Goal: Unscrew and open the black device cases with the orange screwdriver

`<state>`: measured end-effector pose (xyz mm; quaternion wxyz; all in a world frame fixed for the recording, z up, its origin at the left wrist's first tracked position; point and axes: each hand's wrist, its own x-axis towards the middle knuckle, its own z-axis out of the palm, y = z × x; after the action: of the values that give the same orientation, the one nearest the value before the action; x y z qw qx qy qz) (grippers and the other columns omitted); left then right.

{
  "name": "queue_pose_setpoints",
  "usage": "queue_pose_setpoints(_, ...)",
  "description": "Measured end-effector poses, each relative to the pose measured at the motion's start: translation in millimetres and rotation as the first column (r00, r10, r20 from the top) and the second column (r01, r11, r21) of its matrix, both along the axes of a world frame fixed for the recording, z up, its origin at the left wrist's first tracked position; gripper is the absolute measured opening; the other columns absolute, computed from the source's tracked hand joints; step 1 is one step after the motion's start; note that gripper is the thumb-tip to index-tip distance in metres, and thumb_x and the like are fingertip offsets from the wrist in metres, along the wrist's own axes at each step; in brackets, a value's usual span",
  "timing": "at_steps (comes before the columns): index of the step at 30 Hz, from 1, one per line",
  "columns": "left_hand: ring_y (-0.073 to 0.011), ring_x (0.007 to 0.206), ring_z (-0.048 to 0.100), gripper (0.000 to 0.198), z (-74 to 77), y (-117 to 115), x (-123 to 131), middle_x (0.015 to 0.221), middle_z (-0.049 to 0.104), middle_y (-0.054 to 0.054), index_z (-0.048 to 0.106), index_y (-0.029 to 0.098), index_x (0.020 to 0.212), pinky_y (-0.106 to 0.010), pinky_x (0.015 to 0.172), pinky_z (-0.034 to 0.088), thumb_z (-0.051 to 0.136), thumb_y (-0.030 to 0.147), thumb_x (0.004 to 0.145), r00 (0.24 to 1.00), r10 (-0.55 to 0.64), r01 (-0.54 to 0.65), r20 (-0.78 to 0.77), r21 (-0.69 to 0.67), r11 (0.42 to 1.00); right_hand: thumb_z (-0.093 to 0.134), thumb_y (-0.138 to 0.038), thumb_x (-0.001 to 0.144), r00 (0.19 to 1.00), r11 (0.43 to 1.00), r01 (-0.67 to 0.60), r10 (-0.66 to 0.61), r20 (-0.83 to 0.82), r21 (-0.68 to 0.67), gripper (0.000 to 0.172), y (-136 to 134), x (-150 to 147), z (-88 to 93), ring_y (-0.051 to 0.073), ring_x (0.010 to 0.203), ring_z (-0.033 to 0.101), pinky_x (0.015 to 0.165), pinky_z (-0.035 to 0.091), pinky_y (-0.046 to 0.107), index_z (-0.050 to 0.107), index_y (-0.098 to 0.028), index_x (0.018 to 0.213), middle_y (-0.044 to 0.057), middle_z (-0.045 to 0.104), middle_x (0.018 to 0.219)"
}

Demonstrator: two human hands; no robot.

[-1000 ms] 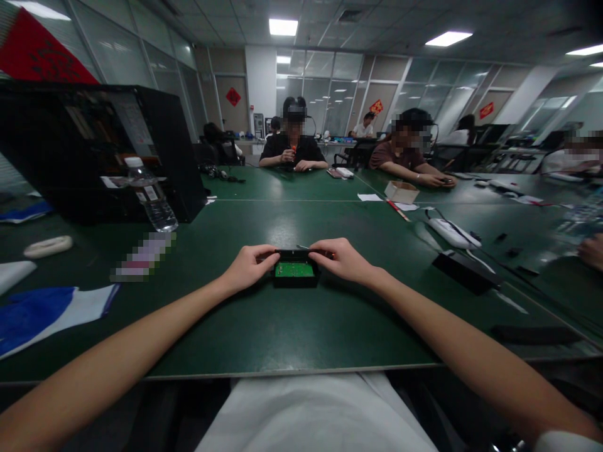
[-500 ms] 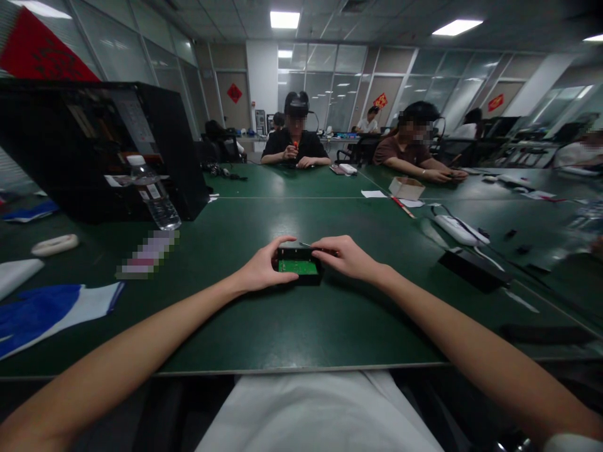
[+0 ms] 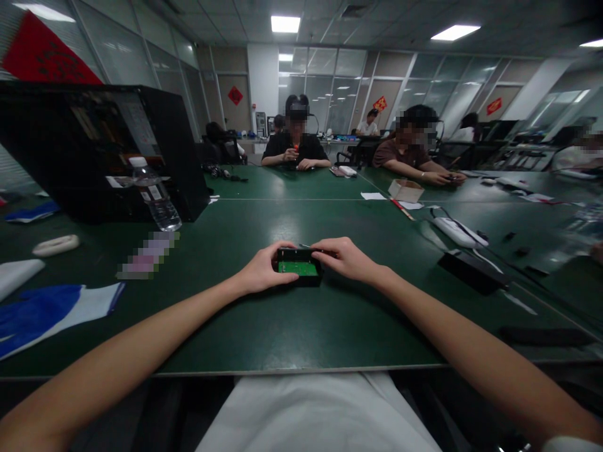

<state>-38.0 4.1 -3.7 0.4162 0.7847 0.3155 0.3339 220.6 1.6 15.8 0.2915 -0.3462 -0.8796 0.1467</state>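
Observation:
A small black open case (image 3: pixel 299 279) with a green circuit board (image 3: pixel 298 268) inside rests on the green table (image 3: pixel 301 326) in front of me. My left hand (image 3: pixel 262 270) wraps round the case's left end, thumb at the front and fingers over the far edge. My right hand (image 3: pixel 346 258) is closed at the case's right far corner, pinching a thin metal-tipped tool whose tip pokes out behind the case.
A black computer case (image 3: pixel 94 150) and a water bottle (image 3: pixel 155 194) stand at left, with a blue-and-white cloth (image 3: pixel 51 311) near the table edge. A white power strip (image 3: pixel 455 230) and a black flat part (image 3: pixel 473 271) lie at right. Other people sit across the tables.
My left hand has shifted from the case's far left corner to a grip round its left end. The case sits slightly further from me in view. The right hand has barely moved.

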Motion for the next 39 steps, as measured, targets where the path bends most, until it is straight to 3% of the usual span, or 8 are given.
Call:
queue_pose_setpoints(10, -0.0237, 0.1, 0.068, 0.047, -5.4, 8, -2, 0.112, 0.07, -0.009, 0.062, 0.015, 0.122, -0.034, 0.087, 0.054, 0.075, 0.037, 0.083, 0.999, -0.026, 0.027, 0.042, -0.024, 0.999, 0.052, -0.034, 0.101, 1.0, 1.0, -0.022, 0.022, -0.004, 0.005, 0.029, 2, 0, -1.8, 0.018, 0.076, 0.064, 0.072, 0.048, 0.03, 0.073, -0.016, 0.108, 0.007, 0.073, 0.09)
queue_pose_setpoints(15, -0.022, 0.09, 0.068, 0.032, -4.4, 12, 0, 0.096, 0.074, -0.007, 0.073, 0.015, 0.102, -0.031, 0.082, 0.053, 0.061, 0.043, 0.093, 0.987, 0.092, -0.098, 0.134, 0.036, 0.995, 0.055, -0.038, 0.099, 1.0, 0.997, 0.0, 0.0, -0.007, -0.072, 0.029, 0, -2, -3.7, 0.018, 0.077, 0.065, 0.072, 0.05, 0.031, 0.066, -0.017, 0.114, 0.007, 0.072, 0.093)
queue_pose_setpoints(21, -0.0141, 0.064, 0.065, 0.036, -7.1, 21, -3, 0.08, 0.07, -0.004, 0.066, 0.014, 0.096, -0.024, 0.062, 0.053, 0.072, 0.047, 0.085, 0.811, 0.356, -0.241, 0.465, -0.288, 0.927, 0.076, -0.047, 0.084, 0.997, 0.994, -0.044, 0.051, 0.062, -0.101, 0.062, -10, -16, -7.7, 0.026, 0.106, 0.067, 0.091, 0.053, 0.041, 0.054, -0.018, 0.134, 0.013, 0.069, 0.12)
queue_pose_setpoints(27, -0.0086, 0.052, 0.057, 0.026, -10.7, 28, -6, 0.069, 0.061, 0.001, 0.057, 0.015, 0.095, -0.018, 0.052, 0.047, 0.065, 0.04, 0.09, 0.746, 0.459, -0.257, 0.482, -0.428, 0.867, 0.07, -0.039, 0.089, 0.99, 0.993, -0.117, 0.116, 0.075, 0.009, 0.036, -15, -19, 6.0, 0.025, 0.105, 0.067, 0.092, 0.052, 0.04, 0.062, -0.019, 0.117, 0.011, 0.07, 0.115)
queue_pose_setpoints(30, -0.0086, 0.05, 0.055, 0.022, -10.0, 27, -8, 0.065, 0.057, 0.003, 0.055, 0.016, 0.094, -0.017, 0.049, 0.044, 0.062, 0.036, 0.091, 0.755, 0.455, -0.234, 0.471, -0.456, 0.859, 0.068, -0.042, 0.089, 0.995, 0.997, 0.052, -0.047, -0.084, 0.064, 0.03, -1, 14, 25.9, 0.024, 0.106, 0.066, 0.093, 0.052, 0.039, 0.061, -0.02, 0.11, 0.01, 0.07, 0.118)
queue_pose_setpoints(32, -0.0089, 0.049, 0.055, 0.02, -9.0, 25, -9, 0.066, 0.058, 0.002, 0.056, 0.016, 0.092, -0.017, 0.047, 0.043, 0.064, 0.035, 0.089, 0.772, 0.438, -0.21, 0.46, -0.467, 0.859, 0.065, -0.043, 0.09, 0.941, 0.942, 0.32, -0.304, -0.145, 0.103, 0.034, 13, 51, 37.5, 0.024, 0.112, 0.065, 0.095, 0.052, 0.038, 0.059, -0.022, 0.116, 0.01, 0.067, 0.124)
queue_pose_setpoints(34, -0.0085, 0.047, 0.055, 0.02, -8.4, 23, -9, 0.067, 0.058, 0.002, 0.058, 0.015, 0.091, -0.017, 0.045, 0.041, 0.066, 0.033, 0.087, 0.787, 0.422, -0.191, 0.45, -0.473, 0.86, 0.062, -0.045, 0.092, 0.757, 0.743, 0.649, -0.651, -0.047, 0.162, 0.038, 25, 95, 43.3, 0.022, 0.114, 0.064, 0.096, 0.051, 0.036, 0.055, -0.025, 0.123, 0.008, 0.067, 0.126)
queue_pose_setpoints(39, -0.0078, 0.048, 0.055, 0.023, -10.0, 22, -9, 0.07, 0.06, 0.001, 0.062, 0.013, 0.087, -0.018, 0.044, 0.041, 0.072, 0.033, 0.082, 0.809, 0.399, -0.173, 0.431, -0.474, 0.864, 0.068, -0.038, 0.083, 0.431, 0.442, 0.888, -0.896, 0.105, 0.123, 0.024, 34, 190, 28.6, 0.045, 0.107, 0.063, 0.09, 0.046, 0.061, 0.062, -0.021, 0.099, 0.019, 0.069, 0.103)
